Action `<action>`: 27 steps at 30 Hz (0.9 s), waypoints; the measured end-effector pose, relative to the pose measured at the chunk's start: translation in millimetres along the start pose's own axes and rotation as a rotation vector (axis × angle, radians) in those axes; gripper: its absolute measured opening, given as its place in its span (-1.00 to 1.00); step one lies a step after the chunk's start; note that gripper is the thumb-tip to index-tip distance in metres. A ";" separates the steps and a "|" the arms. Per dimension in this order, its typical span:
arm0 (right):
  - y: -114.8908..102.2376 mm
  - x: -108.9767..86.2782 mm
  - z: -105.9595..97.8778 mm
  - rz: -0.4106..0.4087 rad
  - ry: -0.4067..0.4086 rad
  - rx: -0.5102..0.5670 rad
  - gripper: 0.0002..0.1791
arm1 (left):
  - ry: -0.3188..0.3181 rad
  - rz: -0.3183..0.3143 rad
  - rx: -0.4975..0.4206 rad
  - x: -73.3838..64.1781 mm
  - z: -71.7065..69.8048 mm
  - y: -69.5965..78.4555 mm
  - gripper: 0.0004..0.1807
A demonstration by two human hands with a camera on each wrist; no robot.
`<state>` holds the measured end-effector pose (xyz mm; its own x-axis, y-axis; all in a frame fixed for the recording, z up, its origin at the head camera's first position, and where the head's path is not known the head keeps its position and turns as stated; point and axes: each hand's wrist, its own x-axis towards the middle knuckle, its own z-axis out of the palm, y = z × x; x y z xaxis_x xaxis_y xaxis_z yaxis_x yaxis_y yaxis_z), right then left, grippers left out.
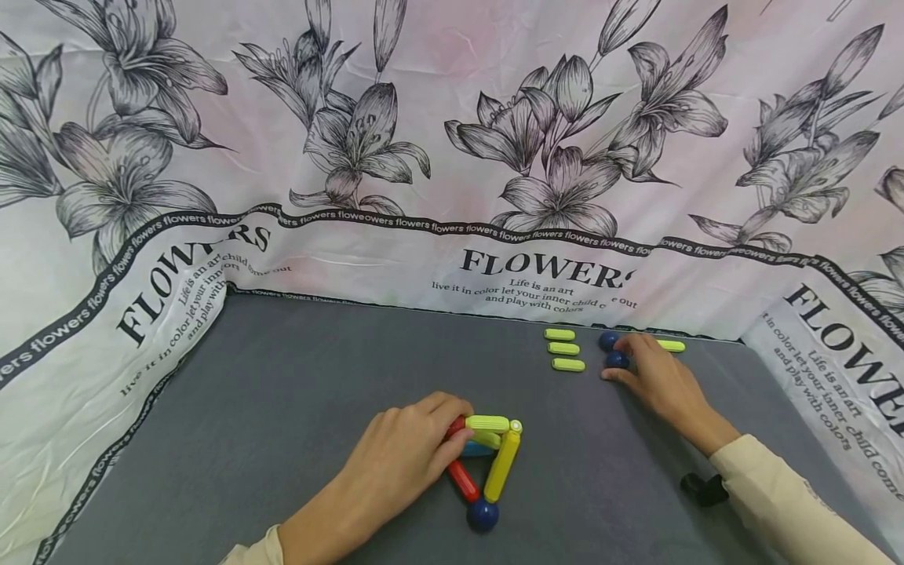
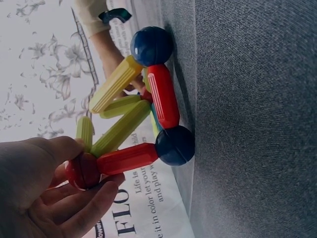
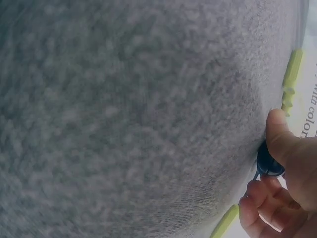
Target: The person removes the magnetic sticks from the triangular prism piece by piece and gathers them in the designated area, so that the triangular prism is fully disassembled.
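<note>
My left hand [image 1: 406, 451] pinches a red ball [image 2: 83, 171] at the top of a frame of rods and balls on the dark table. From that ball run a red rod [image 2: 128, 157] and yellow-green rods [image 1: 487, 423]. A yellow rod [image 1: 503, 464] slopes down to a dark blue ball [image 1: 483, 515] at the front. Part of a blue rod [image 1: 476, 449] shows behind. At the back right, my right hand [image 1: 660, 384] holds a loose dark blue ball [image 3: 269, 161] between thumb and fingers. Another dark blue ball [image 1: 608, 340] sits right beside it.
Three loose yellow-green rods [image 1: 563, 348] lie in a column left of the right hand; another rod [image 1: 671, 345] lies beyond it. A flower-printed cloth [image 1: 353, 259] borders the table's back and sides. A dark strap [image 1: 705, 490] is at the right sleeve.
</note>
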<state>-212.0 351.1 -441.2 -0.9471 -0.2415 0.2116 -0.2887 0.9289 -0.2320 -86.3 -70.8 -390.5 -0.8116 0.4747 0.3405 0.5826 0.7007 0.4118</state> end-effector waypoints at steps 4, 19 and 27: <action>1.3 -0.2 -0.7 -0.009 0.001 -0.010 -0.48 | 0.004 0.007 -0.003 0.0 0.2 0.2 -0.75; -8.3 -4.4 -11.1 0.023 -0.017 -0.022 -0.40 | 0.015 0.014 -0.002 -0.4 0.5 0.8 -0.75; -75.0 -19.3 -26.2 -0.172 0.076 0.017 -0.62 | 0.016 0.014 -0.006 -0.9 1.2 -0.6 -0.73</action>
<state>-168.3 293.5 -403.0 -0.8705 -0.3734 0.3206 -0.4481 0.8707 -0.2026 -86.0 -71.0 -392.0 -0.8028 0.4756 0.3595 0.5939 0.6909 0.4122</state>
